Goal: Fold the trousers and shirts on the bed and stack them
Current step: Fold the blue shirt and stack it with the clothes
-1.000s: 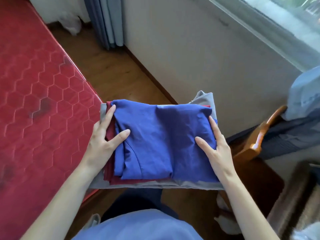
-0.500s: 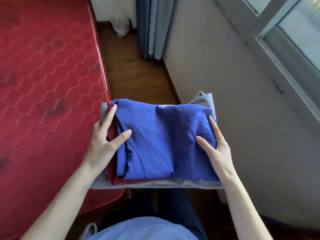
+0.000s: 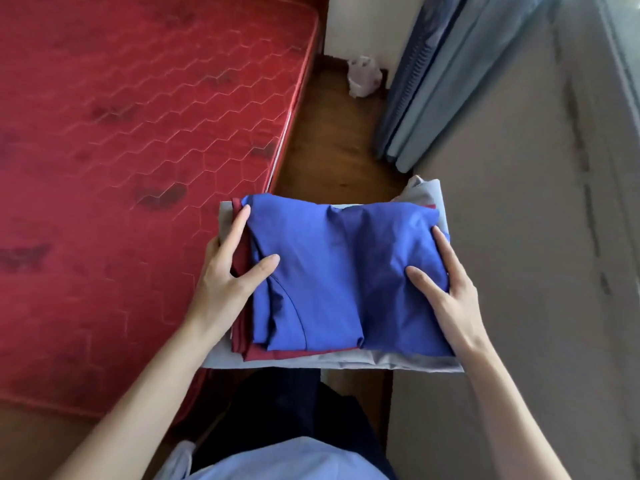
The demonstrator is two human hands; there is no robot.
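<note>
I carry a stack of folded clothes in the air between the bed and the wall. A blue garment [image 3: 346, 271] lies on top, a dark red one [image 3: 244, 336] under it, and a grey one [image 3: 381, 362] at the bottom. My left hand [image 3: 225, 278] grips the stack's left edge with the thumb pressed on the blue cloth. My right hand [image 3: 450, 292] grips the right edge the same way. The fingers under the stack are hidden.
The red quilted mattress [image 3: 121, 133] of the bed fills the left side. A strip of wooden floor [image 3: 332, 133] runs between it and the beige wall [image 3: 519, 237]. Blue-grey curtains [image 3: 433, 81] hang at the far end, with a white plastic bag [image 3: 363, 76] on the floor beside them.
My view has swung left toward the bed; the wooden chair with clothes at the right has left the frame. The stack stays gripped in both hands, unchanged.
</note>
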